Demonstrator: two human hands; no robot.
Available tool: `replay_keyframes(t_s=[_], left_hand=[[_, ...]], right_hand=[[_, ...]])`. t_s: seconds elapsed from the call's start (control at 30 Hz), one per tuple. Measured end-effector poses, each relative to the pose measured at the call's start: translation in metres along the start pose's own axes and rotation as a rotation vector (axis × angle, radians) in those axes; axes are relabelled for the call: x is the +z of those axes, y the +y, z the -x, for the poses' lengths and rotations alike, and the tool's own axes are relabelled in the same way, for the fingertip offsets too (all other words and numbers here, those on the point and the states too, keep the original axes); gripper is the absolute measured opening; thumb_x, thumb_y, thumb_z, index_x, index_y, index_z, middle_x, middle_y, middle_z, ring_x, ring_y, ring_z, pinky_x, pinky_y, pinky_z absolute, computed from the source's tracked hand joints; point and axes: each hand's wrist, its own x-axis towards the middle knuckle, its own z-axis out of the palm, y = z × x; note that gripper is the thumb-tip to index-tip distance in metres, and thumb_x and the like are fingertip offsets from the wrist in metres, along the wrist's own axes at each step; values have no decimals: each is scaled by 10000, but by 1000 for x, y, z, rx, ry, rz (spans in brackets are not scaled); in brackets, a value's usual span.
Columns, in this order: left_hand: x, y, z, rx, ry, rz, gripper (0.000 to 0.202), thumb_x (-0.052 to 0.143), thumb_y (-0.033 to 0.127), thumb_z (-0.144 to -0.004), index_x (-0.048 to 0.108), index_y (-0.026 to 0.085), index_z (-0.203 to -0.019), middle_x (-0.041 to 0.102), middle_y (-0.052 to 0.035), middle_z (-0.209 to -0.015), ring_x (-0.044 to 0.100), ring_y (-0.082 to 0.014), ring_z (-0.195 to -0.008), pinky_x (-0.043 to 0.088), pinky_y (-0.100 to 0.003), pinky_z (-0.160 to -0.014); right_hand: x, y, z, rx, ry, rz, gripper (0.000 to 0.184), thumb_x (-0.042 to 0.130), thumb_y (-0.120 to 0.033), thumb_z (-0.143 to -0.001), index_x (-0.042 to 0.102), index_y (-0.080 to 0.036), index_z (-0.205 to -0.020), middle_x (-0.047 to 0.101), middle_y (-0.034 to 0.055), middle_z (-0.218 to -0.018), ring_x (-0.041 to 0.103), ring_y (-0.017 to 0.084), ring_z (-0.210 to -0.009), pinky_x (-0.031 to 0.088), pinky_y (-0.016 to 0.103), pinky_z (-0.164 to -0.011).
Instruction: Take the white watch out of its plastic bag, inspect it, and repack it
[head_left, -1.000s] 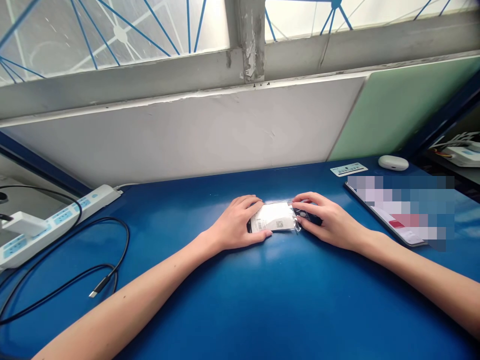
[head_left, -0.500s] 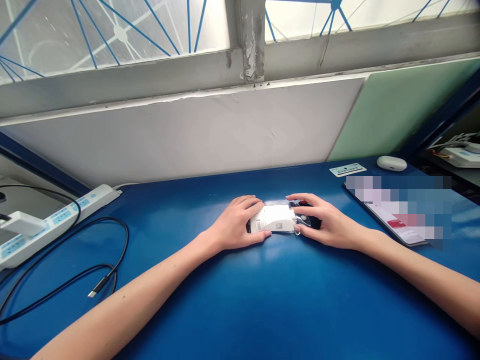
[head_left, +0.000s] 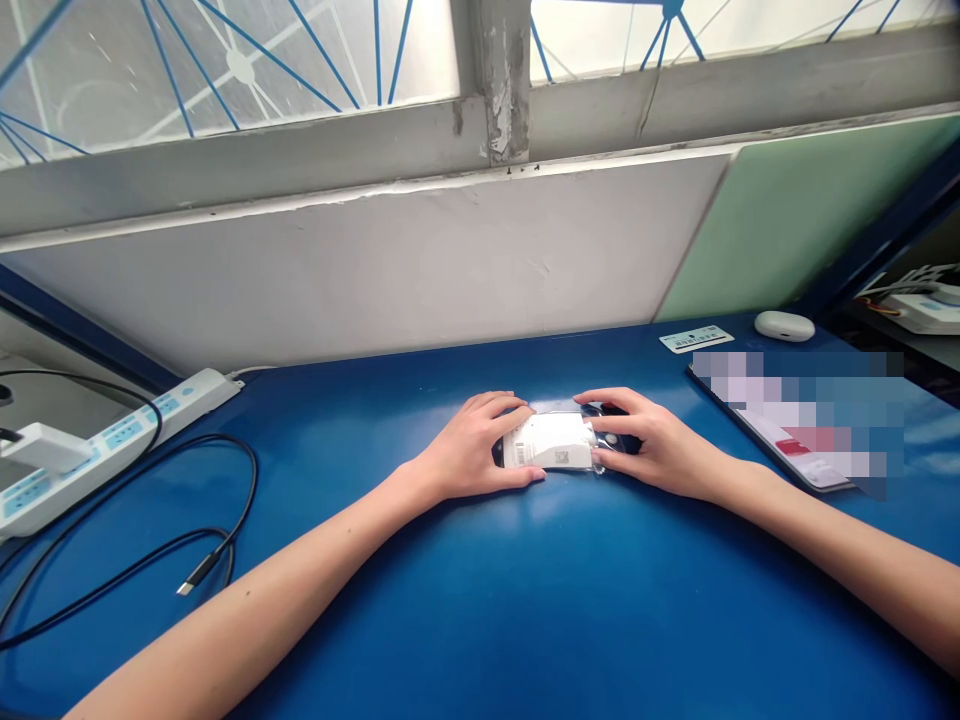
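Slants the bare left forearm (head_left: 300, 580) from the bottom left corner toward the centre of the frame, and the bare right forearm (head_left: 832, 530) in from the lower right edge. Curls the left hand (head_left: 474, 445) palm down at the centre, with index finger (head_left: 516, 419) and thumb (head_left: 521, 476) pointing rightward, tips apart. Arches the right hand (head_left: 660, 440) just right of centre, with fingers (head_left: 621, 397) bent leftward and slightly spread.

A workstation in an office or workshop, exactly which unclear: a blue desk (head_left: 480, 620) under the hands (head_left: 474, 445), a pale wall panel (head_left: 375, 270) and scuffed window frame (head_left: 510, 90) beyond them, a power strip (head_left: 124, 435) to their left, blue framing (head_left: 883, 230) and white electrical fittings (head_left: 926, 314) far right.
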Motion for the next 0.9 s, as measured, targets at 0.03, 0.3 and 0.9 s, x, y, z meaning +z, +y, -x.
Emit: replay_keyframes(t_s=[0.03, 0.3, 0.9], left_hand=[[0, 0, 0, 1, 1, -4, 657, 753, 569, -791, 605, 207, -1319, 624, -143, -1345, 510, -364, -1332, 420, -528, -1103], [2, 0, 0, -6, 3, -27, 666, 756, 568, -784, 597, 208, -1320, 623, -142, -1345, 520, -371, -1325, 425, -531, -1102], [3, 2, 0, -19, 11, -77, 662, 721, 575, -808, 580, 178, -1319, 626, -160, -1350, 519, -373, -1328, 422, -538, -1107]], right_hand=[[0, 0, 0, 2, 8, -1, 180, 664, -312, -892, 762, -258, -1032, 663, 131, -1314, 652, 314, -1168, 596, 485, -916], [5, -11, 1, 3, 37, -7, 115, 599, -227, -921, 712, -225, -945, 665, 148, -1293, 664, 311, -1147, 602, 488, -901], [5, -9, -1, -49, 71, 80, 144, 594, -224, -926, 702, -225, -1023, 658, 158, -1298, 631, 333, -1185, 552, 563, -960]])
